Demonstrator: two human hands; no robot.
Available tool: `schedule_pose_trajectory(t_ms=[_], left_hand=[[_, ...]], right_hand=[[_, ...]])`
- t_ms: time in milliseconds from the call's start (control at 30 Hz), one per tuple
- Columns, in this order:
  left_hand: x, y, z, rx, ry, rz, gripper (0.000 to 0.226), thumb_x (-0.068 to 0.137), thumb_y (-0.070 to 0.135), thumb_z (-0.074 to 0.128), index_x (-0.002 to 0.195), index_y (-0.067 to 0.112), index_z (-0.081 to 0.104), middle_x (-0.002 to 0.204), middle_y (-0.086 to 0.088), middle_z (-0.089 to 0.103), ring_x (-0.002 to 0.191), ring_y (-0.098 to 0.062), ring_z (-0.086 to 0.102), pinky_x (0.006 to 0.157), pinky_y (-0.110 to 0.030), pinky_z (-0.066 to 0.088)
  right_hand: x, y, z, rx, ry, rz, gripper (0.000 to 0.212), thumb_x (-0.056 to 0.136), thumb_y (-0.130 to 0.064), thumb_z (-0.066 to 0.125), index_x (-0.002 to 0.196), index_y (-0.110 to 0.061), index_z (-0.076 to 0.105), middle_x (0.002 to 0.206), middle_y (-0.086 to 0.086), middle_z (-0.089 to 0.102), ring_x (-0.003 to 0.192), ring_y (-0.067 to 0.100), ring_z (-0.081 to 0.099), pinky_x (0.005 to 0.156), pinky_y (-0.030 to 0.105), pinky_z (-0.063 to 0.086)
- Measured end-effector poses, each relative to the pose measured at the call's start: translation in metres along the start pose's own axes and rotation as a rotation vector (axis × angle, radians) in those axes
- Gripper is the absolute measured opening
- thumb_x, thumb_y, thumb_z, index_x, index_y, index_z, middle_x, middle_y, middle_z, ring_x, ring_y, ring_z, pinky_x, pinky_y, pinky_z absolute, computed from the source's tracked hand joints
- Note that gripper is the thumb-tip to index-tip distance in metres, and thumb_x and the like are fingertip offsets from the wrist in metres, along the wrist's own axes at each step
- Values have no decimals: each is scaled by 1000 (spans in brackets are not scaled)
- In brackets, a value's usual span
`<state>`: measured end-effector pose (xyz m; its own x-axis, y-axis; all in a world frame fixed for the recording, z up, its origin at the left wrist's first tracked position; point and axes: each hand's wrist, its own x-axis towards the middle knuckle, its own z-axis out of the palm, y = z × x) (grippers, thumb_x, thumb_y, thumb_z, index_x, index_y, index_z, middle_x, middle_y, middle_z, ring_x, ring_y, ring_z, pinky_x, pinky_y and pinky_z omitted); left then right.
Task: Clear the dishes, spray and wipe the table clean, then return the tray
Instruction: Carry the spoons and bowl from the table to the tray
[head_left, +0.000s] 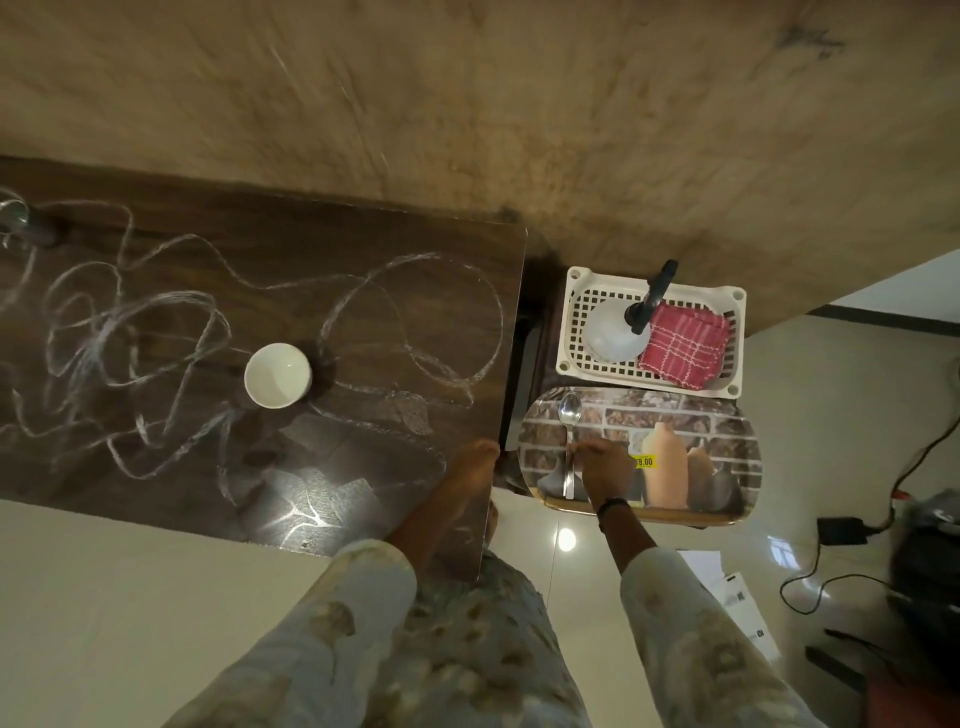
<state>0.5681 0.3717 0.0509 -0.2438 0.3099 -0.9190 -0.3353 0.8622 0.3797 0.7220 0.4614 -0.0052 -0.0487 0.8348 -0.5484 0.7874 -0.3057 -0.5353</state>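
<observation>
A dark wooden table (260, 260) carries white chalk-like scribbles and a white cup (278, 375) near its middle. To its right lies a printed tray (727, 441) with a brick-and-vase picture. A metal spoon (569, 415) lies on the tray's left part. My right hand (605, 465) is over the tray and pinches the spoon's handle. My left hand (472, 465) rests at the table's right edge, fingers over the rim. Beyond the tray stands a white basket (576, 332) holding a spray bottle (618, 327) and a folded red checked cloth (680, 345).
A grey object (31, 223) stands at the table's far left. Black cables and an adapter (841, 530) lie on the tiled floor at the right, with papers (737, 597) near my right sleeve. A wooden wall runs behind the table.
</observation>
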Motion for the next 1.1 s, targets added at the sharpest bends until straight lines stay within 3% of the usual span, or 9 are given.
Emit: schedule_pose_trajectory(t_ms=[100,200,333,500,667,767,867,1033,1100], left_hand=[[-18,-5,-24,-138,-27,39,33,99,16,41,127,1,49,108,-5,54,97,-19,52,74,-26,44],[-32,-7,-56,-298,-3,67,25,98,11,42,117,3,56,114,-9,55,83,-15,57,72,-24,46],[-52,3,-109,-423,28,57,21,97,12,42,82,13,57,90,-5,61,75,-13,55,68,-23,44],[-68,-6,-190,-589,70,77,30,98,12,34,77,13,55,54,7,66,65,-15,58,66,-24,41],[-71,-33,-258,-666,183,118,26,96,13,39,77,13,58,51,9,67,63,-11,59,61,-22,44],[-73,-51,-294,-710,234,128,23,96,13,42,82,11,61,72,0,69,66,-15,62,60,-23,50],[-71,-64,-334,-744,258,108,23,97,13,41,81,12,59,83,-3,61,71,-15,56,57,-19,50],[-49,-77,-388,-769,236,49,22,96,15,45,102,2,62,95,-9,63,78,-19,60,74,-25,48],[-40,-83,-400,-752,258,43,29,96,13,43,115,-3,59,103,-12,62,80,-18,59,75,-25,48]], right_hand=[[-11,-10,-8,147,-11,-70,12,86,-7,64,89,-1,74,87,13,72,82,25,63,72,23,47],[-27,-41,-7,228,-90,-227,11,87,-7,65,92,0,72,83,11,69,78,18,61,68,11,44],[-47,-106,16,374,-296,-275,10,91,-6,60,95,-4,69,83,11,69,73,7,66,70,16,55],[-83,-195,67,407,-525,-348,13,94,-9,56,101,-3,66,86,4,67,78,7,65,71,13,53],[-113,-249,146,301,-667,-349,18,95,-11,56,103,2,65,82,4,66,74,10,62,68,18,54],[-119,-260,198,250,-682,-227,23,97,-15,52,101,4,64,75,7,62,70,15,59,69,22,53],[-112,-256,249,61,-635,-146,33,97,-19,52,104,11,63,84,19,65,81,28,57,89,47,50],[-94,-244,302,-52,-542,-31,38,98,-16,49,124,11,54,116,23,60,101,29,54,73,25,43],[-84,-238,316,-86,-583,61,42,98,-21,46,128,9,49,131,26,53,117,37,53,90,27,49]])
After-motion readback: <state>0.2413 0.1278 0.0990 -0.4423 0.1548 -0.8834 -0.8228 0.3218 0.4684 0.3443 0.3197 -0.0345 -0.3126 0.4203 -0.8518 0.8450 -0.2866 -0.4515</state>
